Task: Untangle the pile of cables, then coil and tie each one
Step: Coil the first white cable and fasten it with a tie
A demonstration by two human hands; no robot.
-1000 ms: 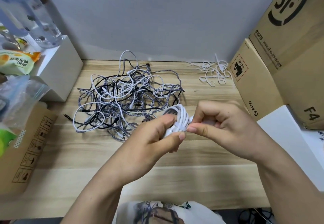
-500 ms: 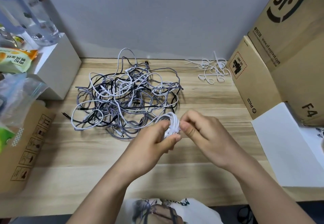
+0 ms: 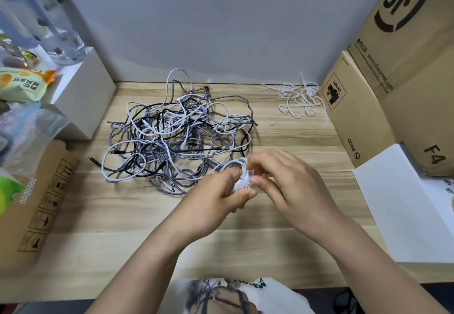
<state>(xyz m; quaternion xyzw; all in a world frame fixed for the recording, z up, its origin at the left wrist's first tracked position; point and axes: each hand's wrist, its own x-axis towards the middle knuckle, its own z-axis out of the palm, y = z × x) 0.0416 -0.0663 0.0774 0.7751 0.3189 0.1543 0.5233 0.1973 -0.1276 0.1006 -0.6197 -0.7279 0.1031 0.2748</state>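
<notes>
Now both hands, left hand (image 3: 216,200) and right hand (image 3: 290,186), are pinching 1 white coil (image 3: 239,178) at the pile's (image 3: 177,134) 4 o'clock; cinching the tie snugly seems wise.

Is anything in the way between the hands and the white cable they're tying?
No. Both hands already hold the white coiled cable: the left hand grips it, the right hand pinches at it. The tangled pile lies behind, on the table.

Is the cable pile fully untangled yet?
No: the pile still lies knotted on the table while both hands work one white coil.
</notes>
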